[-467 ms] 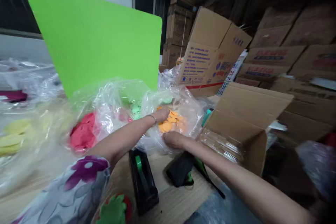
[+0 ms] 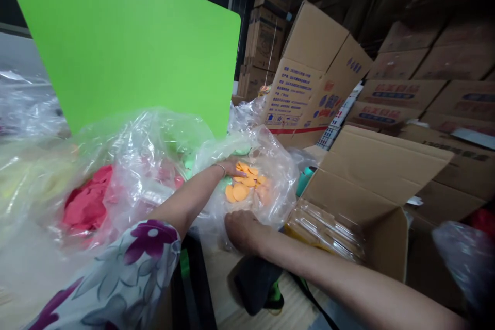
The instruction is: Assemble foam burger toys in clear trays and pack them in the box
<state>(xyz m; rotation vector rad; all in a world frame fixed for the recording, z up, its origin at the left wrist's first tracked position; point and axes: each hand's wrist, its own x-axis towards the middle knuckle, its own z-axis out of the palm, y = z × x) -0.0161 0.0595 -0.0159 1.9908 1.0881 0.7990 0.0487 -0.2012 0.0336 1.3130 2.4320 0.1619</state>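
A clear plastic bag (image 2: 284,165) lies open on the table, with several flat round orange discs (image 2: 241,192) inside. My left hand (image 2: 232,167) reaches into it from the left, a thin bracelet at the wrist. Its thumb lies against a few of the orange discs, and the fingers behind are partly hidden. At the bag's near edge, my right hand (image 2: 243,229) is closed in a fist on the plastic. To the left, another clear bag (image 2: 150,136) holds crumpled red-pink pieces (image 2: 88,201). Pale green pieces (image 2: 189,162) show through the plastic between.
A bright green board (image 2: 135,46) stands behind the bags. On the right, an open cardboard box (image 2: 386,237) contains clear plastic packs (image 2: 327,229). Below my hands are a black tape dispenser (image 2: 197,283) and a dark pouch (image 2: 253,283). Stacked cartons (image 2: 398,95) line the right side.
The view has shifted closer, and the red-pink pieces sit further left. My right hand has drawn nearer and away from the discs. My left hand stays at the orange discs.
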